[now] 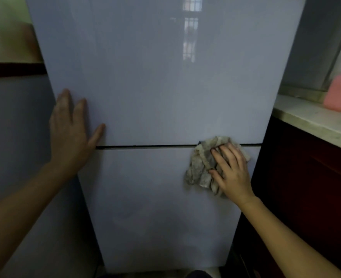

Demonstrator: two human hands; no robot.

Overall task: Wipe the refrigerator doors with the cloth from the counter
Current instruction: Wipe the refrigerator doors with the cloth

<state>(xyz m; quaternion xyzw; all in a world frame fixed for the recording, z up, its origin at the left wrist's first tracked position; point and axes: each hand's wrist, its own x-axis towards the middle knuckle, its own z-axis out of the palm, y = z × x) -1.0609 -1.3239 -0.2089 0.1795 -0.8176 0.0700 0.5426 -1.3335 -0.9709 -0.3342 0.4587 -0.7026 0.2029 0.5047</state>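
My right hand [230, 173], fingers spread flat, presses the cloth [199, 167] on the fridge [155, 97] at the seam [145, 146], right side. My left hand [69, 133] rests flat, fingers straight, on its left edge.

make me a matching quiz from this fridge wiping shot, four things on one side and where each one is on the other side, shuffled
Things:
1. left hand
2. right hand
3. cloth
4. pink sponge

Places:
a. on the counter at the far right
b. flat against the upper door, at its left edge
c. crumpled over the gap between the two doors, near their right edge
d. on top of the cloth, pressing it to the lower door

Pairs: 1-b, 2-d, 3-c, 4-a
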